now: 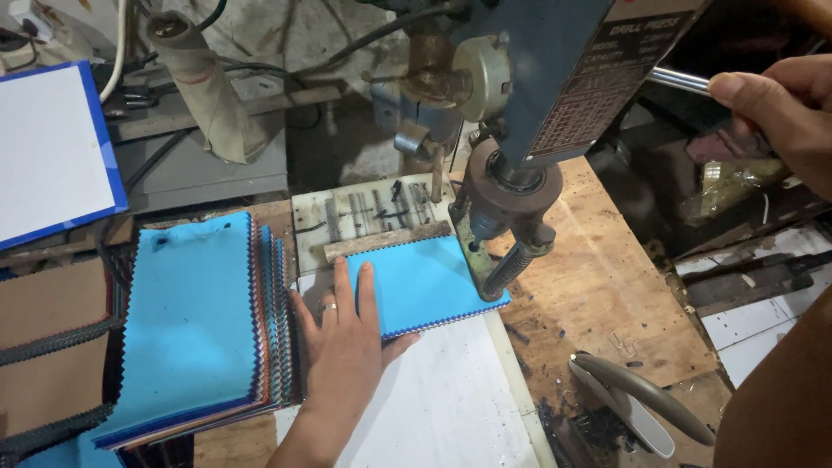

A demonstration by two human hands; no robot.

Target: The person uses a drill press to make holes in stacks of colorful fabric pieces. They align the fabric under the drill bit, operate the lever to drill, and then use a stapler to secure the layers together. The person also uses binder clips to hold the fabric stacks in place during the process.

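Fingers (347, 290) of the left hand (342, 347) lie flat and close together, palm down, pressing the left edge of a blue fabric swatch (429, 282) onto the white board (433, 407). Nothing pinched, just held down. One finger has a ring on it.

Right hand (780, 108) is up at top right, fingers curled around the chrome feed lever (680, 80) of the drill press (537, 78), thumb on top.

Swatch has pinked zigzag edges. Its far right corner sits under the drill press chuck (511, 195), beside a coil spring (507, 269). Its back edge butts against a wooden fence strip (390, 241), with a scarred, drilled-up white backing plate (364, 212) behind that.

Left of the left hand, just beside it: a thick stack of swatches (195, 329), blue one on top, mixed colours visible along the edges, with a hole near the top-left corner. Further left, brown cardboard sheets (48, 347), and a blue-rimmed white board (48, 147) at upper left.

Desk (598, 295) is bare plywood, with dark swarf and debris scattered on it. Plier-like tool with grey handles (641, 394) lies at lower right, well apart from both hands.
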